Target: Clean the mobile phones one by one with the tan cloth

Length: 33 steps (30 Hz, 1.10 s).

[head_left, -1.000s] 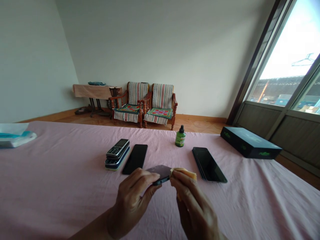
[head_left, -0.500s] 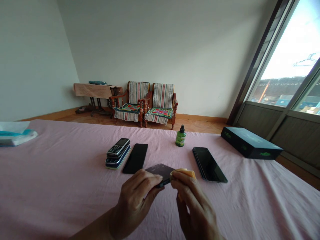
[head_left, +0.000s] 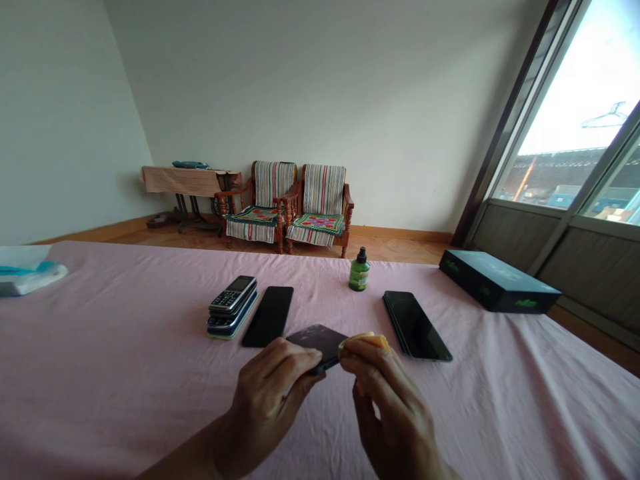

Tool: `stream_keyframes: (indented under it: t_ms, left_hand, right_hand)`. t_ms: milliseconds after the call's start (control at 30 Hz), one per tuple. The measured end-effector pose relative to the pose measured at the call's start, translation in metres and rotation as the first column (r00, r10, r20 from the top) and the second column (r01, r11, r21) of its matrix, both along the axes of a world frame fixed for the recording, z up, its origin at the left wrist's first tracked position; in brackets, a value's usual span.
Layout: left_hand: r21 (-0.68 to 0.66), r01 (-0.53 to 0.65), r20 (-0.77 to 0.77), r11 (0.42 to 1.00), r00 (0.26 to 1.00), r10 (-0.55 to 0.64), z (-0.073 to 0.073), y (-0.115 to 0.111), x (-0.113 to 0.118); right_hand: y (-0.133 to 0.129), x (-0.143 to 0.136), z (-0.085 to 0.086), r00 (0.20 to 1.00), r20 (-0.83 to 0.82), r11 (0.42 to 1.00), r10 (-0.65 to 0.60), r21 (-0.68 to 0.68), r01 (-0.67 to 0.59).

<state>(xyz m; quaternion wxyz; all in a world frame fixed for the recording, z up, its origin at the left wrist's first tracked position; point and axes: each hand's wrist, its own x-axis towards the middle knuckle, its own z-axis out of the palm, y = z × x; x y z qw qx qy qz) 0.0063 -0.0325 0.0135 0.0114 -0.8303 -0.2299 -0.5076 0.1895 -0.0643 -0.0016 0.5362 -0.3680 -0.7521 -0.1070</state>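
Between thumb and fingers, my left hand (head_left: 273, 397) grips a dark smartphone (head_left: 320, 340) by its near left edge, tilted above the pink cloth. My right hand (head_left: 387, 400) is closed on a folded yellow-orange cloth (head_left: 373, 341), pressed at the phone's right edge. The fingers cover part of the cloth and that end of the phone. Just beyond my left hand lies a black phone (head_left: 269, 317), and beside it a stack of phones with a keypad phone (head_left: 233, 295) on top. To the right rests a black-screened phone (head_left: 417, 327) with another beneath it.
A green bottle (head_left: 359, 271) with a black cap stands upright past my hands. At the right edge sits a flat black box (head_left: 500, 283); a tissue pack (head_left: 33, 277) is far left. The pink cloth (head_left: 150, 373) has wrinkles. Two wooden chairs (head_left: 320, 200) stand by the wall.
The whole view has shifted very slightly. Both hands keep hold of the phone and the yellow cloth, in almost the same pose.
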Motion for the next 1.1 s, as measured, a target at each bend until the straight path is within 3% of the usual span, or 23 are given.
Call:
stream_keyframes:
  t_ms: [233,500,700,900,1100]
  left_hand:
    - [-0.003,0.007,0.000,1.000,1.000,-0.007,0.000,-0.001,0.001]
    - [0.022,-0.022,0.005,1.000,1.000,0.022,0.003,0.002,0.001]
    - [-0.031,0.010,0.004,0.999,1.000,-0.010,0.001,0.001,-0.001]
    - [-0.049,-0.034,0.015,0.998,0.999,0.035,0.001,0.001,-0.006]
    - [-0.008,-0.116,0.063,0.993,0.991,0.116,0.004,0.006,-0.009]
  right_hand:
    - [-0.002,-0.001,-0.002,0.998,0.048,0.999,0.048,0.011,-0.049]
    - [0.005,0.006,0.002,0.996,-0.055,0.997,-0.072,-0.014,0.071]
    - [-0.004,-0.012,-0.013,0.990,0.135,0.998,0.031,0.048,-0.038]
    - [-0.005,-0.006,-0.003,0.952,0.293,0.993,0.092,0.041,-0.109]
    - [0.014,0.014,-0.004,0.997,0.005,0.995,-0.075,-0.062,0.075]
